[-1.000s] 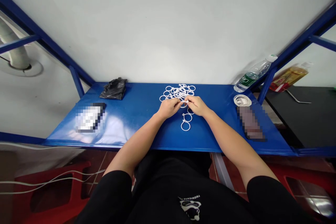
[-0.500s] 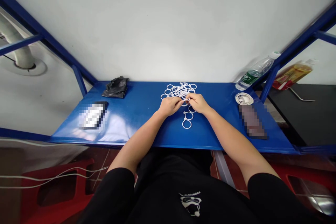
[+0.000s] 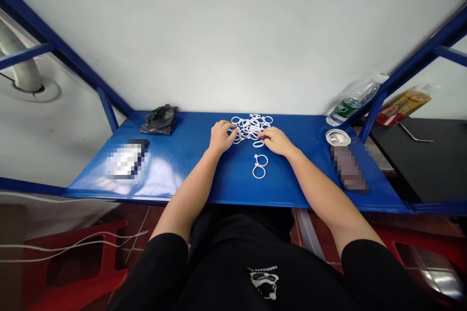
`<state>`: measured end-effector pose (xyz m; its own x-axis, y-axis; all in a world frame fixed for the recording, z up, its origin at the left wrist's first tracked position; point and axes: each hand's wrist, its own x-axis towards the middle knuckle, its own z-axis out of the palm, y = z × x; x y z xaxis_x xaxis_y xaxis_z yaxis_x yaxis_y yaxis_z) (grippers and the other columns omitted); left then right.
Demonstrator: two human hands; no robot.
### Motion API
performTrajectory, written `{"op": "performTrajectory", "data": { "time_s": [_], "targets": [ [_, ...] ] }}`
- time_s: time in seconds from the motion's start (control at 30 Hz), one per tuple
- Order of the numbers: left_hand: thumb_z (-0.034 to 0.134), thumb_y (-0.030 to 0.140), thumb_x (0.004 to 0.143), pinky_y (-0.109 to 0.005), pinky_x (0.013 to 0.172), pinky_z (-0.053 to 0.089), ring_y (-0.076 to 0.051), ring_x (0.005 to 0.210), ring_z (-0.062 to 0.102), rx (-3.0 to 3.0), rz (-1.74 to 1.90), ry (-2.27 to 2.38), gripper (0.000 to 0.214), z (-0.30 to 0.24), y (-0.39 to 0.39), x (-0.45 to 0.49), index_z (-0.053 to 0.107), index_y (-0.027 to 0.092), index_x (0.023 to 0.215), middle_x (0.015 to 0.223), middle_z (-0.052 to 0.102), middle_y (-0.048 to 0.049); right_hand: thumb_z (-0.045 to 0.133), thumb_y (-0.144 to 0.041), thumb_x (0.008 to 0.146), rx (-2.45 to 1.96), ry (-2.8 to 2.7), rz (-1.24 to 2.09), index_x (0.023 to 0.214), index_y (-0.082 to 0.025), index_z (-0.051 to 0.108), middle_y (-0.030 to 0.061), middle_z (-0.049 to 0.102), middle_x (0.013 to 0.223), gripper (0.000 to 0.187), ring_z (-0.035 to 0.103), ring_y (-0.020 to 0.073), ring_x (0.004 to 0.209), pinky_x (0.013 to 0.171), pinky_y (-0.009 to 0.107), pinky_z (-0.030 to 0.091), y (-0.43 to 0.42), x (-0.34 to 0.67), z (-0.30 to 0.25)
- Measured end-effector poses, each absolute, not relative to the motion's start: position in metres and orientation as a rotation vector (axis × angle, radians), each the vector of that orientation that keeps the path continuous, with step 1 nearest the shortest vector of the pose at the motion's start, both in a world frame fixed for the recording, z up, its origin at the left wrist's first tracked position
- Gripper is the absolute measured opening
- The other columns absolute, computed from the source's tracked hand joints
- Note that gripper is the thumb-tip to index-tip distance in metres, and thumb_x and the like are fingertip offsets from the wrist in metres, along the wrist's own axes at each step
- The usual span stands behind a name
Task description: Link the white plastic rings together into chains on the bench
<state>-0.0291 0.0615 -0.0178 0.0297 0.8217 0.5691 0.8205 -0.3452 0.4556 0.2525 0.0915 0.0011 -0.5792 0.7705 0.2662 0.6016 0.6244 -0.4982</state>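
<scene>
Several white plastic rings, each with a small eyelet, lie in a loose pile [image 3: 251, 128] on the blue table. My left hand [image 3: 222, 137] is at the pile's left edge, thumb and fingers apart around the nearest rings. On the right side, my right hand [image 3: 278, 142] has its thumb and fingertips closed at a tilted white ring [image 3: 258, 144]; part of the grip is hidden. Nearer to me, two white rings lie touching: an upper ring [image 3: 262, 155] and a lower ring [image 3: 259, 177].
A crumpled black plastic bag [image 3: 159, 120] and a blurred-out phone-like item [image 3: 127, 159] are on the left. At right are a leaning water bottle [image 3: 346, 107], a coiled white cable [image 3: 338, 137] and another blurred item [image 3: 349, 167]. Blue frame bars [image 3: 372, 114] border the table [image 3: 189, 155].
My hands have moved apart from their shared grip on a white ring. The left hand moved left to the pile's edge. A third ring near the front two no longer shows there.
</scene>
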Motion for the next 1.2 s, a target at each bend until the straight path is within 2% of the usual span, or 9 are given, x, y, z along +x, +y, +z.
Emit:
{"op": "performTrajectory", "data": {
  "time_s": [0.17,0.23,0.43,0.57,0.73,0.83,0.93,1.1,1.2],
  "targets": [
    [0.068,0.021,0.085,-0.049,0.11,0.047,-0.032,0.124,0.063,2.35,1.077,1.746,0.043,-0.026,0.06,-0.024,0.076,0.026,0.128,0.131,0.072,-0.0105,0.058,-0.006,0.079,-1.07,-2.371,0.675,0.094,-0.025,0.082,0.0023,0.08,0.097,0.035,0.071,0.0215,0.09,0.083,0.034,0.052,0.079,0.247,0.01],
    [0.068,0.019,0.084,-0.052,0.111,0.046,-0.035,0.128,0.061,2.352,1.031,1.764,0.047,-0.03,0.06,-0.021,0.075,0.026,0.13,0.135,0.07,-0.0117,0.057,-0.005,0.079,-1.019,-2.449,0.708,0.086,-0.025,0.081,0.0013,0.08,0.094,0.031,0.071,0.0206,0.089,0.081,0.032,0.051,0.071,0.242,0.015],
    [0.069,0.021,0.09,-0.053,0.108,0.044,-0.034,0.125,0.062,2.265,1.051,1.799,0.019,-0.03,0.06,-0.019,0.079,0.026,0.105,0.127,0.074,-0.0105,0.057,-0.004,0.077,-0.994,-2.439,0.916,0.076,-0.023,0.078,-0.0006,0.079,0.084,0.028,0.071,0.0172,0.081,0.077,0.03,0.051,0.06,0.232,0.021],
    [0.071,0.022,0.092,-0.051,0.108,0.042,-0.031,0.122,0.064,2.238,1.117,1.802,0.005,-0.023,0.059,-0.018,0.075,0.025,0.092,0.12,0.076,-0.0083,0.065,-0.012,0.078,-0.976,-2.19,1.286,0.091,-0.021,0.079,0.0017,0.08,0.091,0.021,0.073,0.0169,0.081,0.074,0.029,0.056,0.06,0.235,0.022],
    [0.066,0.021,0.098,-0.049,0.11,0.04,-0.027,0.118,0.067,2.267,1.201,1.763,0.006,-0.018,0.057,-0.017,0.07,0.024,0.094,0.116,0.078,-0.0063,0.079,-0.028,0.08,-0.747,-1.998,1.611,0.104,-0.021,0.077,0.0056,0.08,0.101,0.026,0.076,0.0201,0.096,0.087,0.036,0.061,0.057,0.233,0.024],
    [0.062,0.021,0.101,-0.048,0.108,0.043,-0.025,0.105,0.07,2.288,1.258,1.733,0.008,-0.015,0.056,-0.016,0.069,0.024,0.099,0.106,0.079,-0.0059,0.079,-0.033,0.082,-0.786,-1.957,1.559,0.104,-0.021,0.077,0.0064,0.08,0.099,0.026,0.075,0.0207,0.093,0.085,0.037,0.061,0.058,0.23,0.02],
    [0.062,0.024,0.101,-0.042,0.094,0.05,-0.024,0.094,0.07,2.337,1.306,1.648,0.009,-0.012,0.053,-0.009,0.07,0.023,0.097,0.097,0.079,-0.0066,0.076,-0.035,0.086,-0.943,-1.959,1.269,0.105,-0.021,0.078,0.0063,0.08,0.098,0.024,0.074,0.0202,0.088,0.084,0.038,0.06,0.06,0.229,0.015],
    [0.058,0.028,0.105,-0.04,0.09,0.054,-0.022,0.093,0.071,2.51,1.302,1.378,0.018,-0.006,0.042,0.011,0.073,0.023,0.096,0.096,0.079,-0.007,0.069,-0.035,0.093,-0.982,-2.073,0.908,0.121,-0.022,0.076,0.0044,0.079,0.096,0.031,0.071,0.0197,0.083,0.082,0.036,0.056,0.059,0.228,0.013],
    [0.056,0.029,0.106,-0.041,0.089,0.055,-0.021,0.092,0.073,2.561,1.305,1.286,0.02,-0.006,0.039,0.019,0.074,0.023,0.101,0.097,0.08,-0.0076,0.062,-0.031,0.097,-0.906,-2.142,0.809,0.125,-0.023,0.075,0.0047,0.08,0.102,0.032,0.072,0.021,0.09,0.085,0.035,0.054,0.057,0.228,0.015]
  ]
}}
